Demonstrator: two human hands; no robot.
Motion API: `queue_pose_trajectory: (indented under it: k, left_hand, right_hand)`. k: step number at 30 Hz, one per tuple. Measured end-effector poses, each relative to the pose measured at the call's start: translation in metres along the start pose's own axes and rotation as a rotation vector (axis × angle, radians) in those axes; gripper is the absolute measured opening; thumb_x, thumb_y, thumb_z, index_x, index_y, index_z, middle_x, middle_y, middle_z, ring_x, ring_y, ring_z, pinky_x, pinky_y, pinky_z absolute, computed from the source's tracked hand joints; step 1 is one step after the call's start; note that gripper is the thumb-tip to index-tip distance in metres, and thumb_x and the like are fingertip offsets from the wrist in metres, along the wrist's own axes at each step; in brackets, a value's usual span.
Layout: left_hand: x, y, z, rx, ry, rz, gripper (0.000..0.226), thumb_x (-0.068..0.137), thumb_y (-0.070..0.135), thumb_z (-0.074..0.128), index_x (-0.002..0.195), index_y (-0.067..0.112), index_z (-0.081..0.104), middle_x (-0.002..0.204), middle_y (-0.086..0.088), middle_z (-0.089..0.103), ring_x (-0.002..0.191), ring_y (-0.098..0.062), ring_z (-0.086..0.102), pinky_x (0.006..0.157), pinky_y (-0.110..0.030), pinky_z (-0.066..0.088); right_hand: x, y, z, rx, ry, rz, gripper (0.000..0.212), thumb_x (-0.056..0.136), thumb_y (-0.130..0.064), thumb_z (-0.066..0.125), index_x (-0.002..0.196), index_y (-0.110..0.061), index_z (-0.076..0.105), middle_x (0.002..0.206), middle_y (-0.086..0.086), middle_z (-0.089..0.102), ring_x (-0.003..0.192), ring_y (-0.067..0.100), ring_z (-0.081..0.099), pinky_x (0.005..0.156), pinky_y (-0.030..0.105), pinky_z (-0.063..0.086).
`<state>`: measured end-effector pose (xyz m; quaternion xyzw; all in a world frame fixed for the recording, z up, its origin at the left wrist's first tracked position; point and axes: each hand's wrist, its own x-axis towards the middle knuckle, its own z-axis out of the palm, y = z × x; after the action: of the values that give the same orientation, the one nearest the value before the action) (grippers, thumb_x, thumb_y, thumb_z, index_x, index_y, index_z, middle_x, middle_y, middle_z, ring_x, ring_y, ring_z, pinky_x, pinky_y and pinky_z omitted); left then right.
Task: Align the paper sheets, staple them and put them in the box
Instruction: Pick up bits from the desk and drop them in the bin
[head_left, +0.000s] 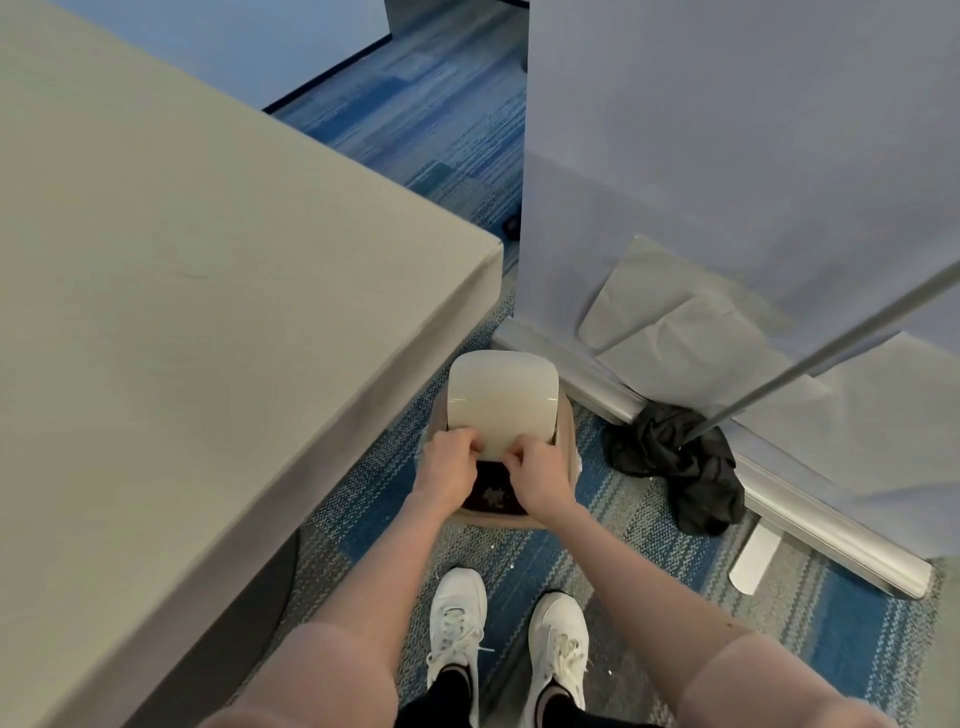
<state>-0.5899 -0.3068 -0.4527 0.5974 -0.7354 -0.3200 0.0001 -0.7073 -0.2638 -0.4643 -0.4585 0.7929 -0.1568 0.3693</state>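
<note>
Single head view, looking steeply down from a standing person's head, facing forward along both arms toward the carpet floor (571, 561). Wide-angle lens is bending edges. Table (182, 312) is filling the left side, close up; partition wall (727, 156) is taking the upper right. Shoes (457, 618) are showing at the bottom edge, right under the camera. No second view sharing the scene

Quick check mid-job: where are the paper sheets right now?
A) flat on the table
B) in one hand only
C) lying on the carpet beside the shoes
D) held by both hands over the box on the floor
D: the left hand and right hand both grip the near edge of the paper sheets, held over the box on the carpet.
</note>
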Motion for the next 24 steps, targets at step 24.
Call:
queue_pose_trajectory:
  k: [24]
  left_hand:
    - [-0.217, 0.190, -0.178, -0.559, 0.272, 0.380, 0.035, 0.100, 0.039, 0.038, 0.102, 0.026, 0.070, 0.094, 0.008, 0.071, 0.086, -0.010, 0.067, 0.082, -0.031, 0.054]
  right_hand:
    - [-0.218, -0.124, -0.222, 0.595, 0.452, -0.370, 0.026, 0.101, -0.030, 0.040, 0.112, -0.017, 0.060, 0.094, 0.002, 0.067, 0.090, 0.015, 0.064, 0.082, 0.031, 0.049]
